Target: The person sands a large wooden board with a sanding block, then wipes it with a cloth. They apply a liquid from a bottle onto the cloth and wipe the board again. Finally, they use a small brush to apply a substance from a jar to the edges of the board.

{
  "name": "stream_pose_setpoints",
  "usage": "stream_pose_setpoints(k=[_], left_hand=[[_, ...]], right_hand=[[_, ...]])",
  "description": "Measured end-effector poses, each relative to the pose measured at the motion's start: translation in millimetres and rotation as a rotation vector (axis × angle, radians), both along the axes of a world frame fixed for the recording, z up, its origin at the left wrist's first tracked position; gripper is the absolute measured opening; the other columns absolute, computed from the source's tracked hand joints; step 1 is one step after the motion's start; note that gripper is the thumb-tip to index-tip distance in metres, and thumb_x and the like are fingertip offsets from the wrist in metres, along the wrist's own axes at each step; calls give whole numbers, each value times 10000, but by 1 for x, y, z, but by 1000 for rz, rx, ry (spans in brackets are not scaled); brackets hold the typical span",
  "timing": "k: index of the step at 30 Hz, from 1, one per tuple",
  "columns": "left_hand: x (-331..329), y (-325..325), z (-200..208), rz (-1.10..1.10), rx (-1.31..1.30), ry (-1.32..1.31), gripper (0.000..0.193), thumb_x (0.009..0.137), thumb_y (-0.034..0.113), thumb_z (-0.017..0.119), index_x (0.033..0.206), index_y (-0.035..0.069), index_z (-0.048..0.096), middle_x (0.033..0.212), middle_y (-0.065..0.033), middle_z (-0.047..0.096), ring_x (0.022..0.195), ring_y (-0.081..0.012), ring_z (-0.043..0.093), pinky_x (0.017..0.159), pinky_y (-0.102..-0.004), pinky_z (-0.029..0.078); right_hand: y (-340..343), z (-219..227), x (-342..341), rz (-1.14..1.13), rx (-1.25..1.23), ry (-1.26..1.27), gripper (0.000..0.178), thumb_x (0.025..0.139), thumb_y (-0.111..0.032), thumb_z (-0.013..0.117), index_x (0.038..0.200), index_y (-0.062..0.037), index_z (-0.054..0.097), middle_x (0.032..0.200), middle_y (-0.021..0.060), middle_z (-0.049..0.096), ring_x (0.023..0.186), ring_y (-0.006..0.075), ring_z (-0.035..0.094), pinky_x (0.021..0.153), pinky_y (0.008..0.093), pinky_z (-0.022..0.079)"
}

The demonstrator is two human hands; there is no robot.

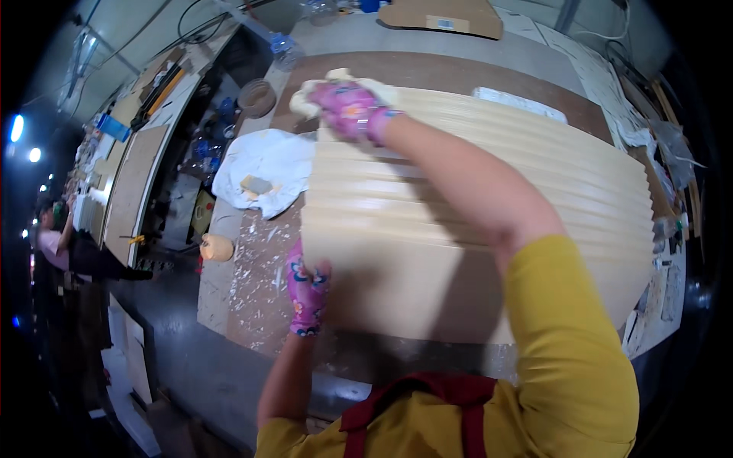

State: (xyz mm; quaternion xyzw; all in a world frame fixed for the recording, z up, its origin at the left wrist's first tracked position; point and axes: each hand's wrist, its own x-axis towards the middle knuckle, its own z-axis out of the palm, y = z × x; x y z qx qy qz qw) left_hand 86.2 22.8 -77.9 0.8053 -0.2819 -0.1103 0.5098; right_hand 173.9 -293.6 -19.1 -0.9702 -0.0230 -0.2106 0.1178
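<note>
A large cream panel (382,282) with parallel ridges over its far part and a smooth near strip lies flat on the work table. My right hand (349,108), in a pink flowered glove, presses a pale yellow cloth (385,95) onto the panel's far left corner. Part of the cloth hangs past the edge, and the palm is hidden. At the near left edge, my left hand (307,294), gloved the same way, grips the panel with its thumb over the top; the other fingers are partly hidden.
Left of the panel are a white cloth (263,164) with a sanding block (256,185) on it, a tape roll (217,247) and a plastic tub (257,99). Cardboard (443,17) lies at the back. A person (57,240) works at the far left.
</note>
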Motion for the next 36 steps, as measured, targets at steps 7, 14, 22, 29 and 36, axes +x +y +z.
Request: stream_pose_setpoints(k=[7, 14, 22, 29, 36], left_hand=[[3, 10, -42, 41, -221, 8, 579, 921, 306, 626, 1362, -23, 449, 1267, -140, 552, 1172, -228, 527, 1014, -368, 403], [-1, 5, -40, 22, -277, 192, 640, 848, 120, 693, 1397, -39, 405, 1351, -153, 501, 1256, -255, 498, 1072, -368, 388], [7, 19, -41, 117, -142, 56, 645, 863, 262, 706, 1371, -45, 455, 1308, -176, 531, 1231, -270, 517, 1054, -368, 400], [3, 2, -21, -32, -281, 90, 695, 873, 457, 661, 1335, -38, 503, 1241, -165, 575, 1212, -252, 522, 1006, -375, 418], [2, 4, -43, 72, -244, 116, 580, 883, 275, 674, 1336, -40, 496, 1226, -152, 581, 1189, -245, 534, 1004, -375, 423]], right_hand=[[-142, -1, -267, -632, 276, 98, 459, 1011, -270, 400, 1422, -74, 453, 1361, 170, 548, 1275, 285, 530, 1082, 343, 407], [-75, -10, -101, -158, 842, 63, 318, 996, -305, 513, 1272, -148, 517, 903, 35, 587, 700, 106, 557, 551, 263, 462], [-33, -3, -58, 182, 265, 2, 412, 964, -116, 475, 1375, -90, 498, 1213, 97, 566, 949, 201, 554, 823, 313, 480], [-102, -1, -222, -104, -136, 145, 528, 933, 1, 420, 1457, -68, 397, 1411, 185, 505, 1220, 327, 532, 1035, 399, 447], [9, -9, 16, 176, -30, -60, 447, 901, -122, 502, 1347, -134, 528, 1276, 139, 597, 1144, 339, 580, 980, 423, 485]])
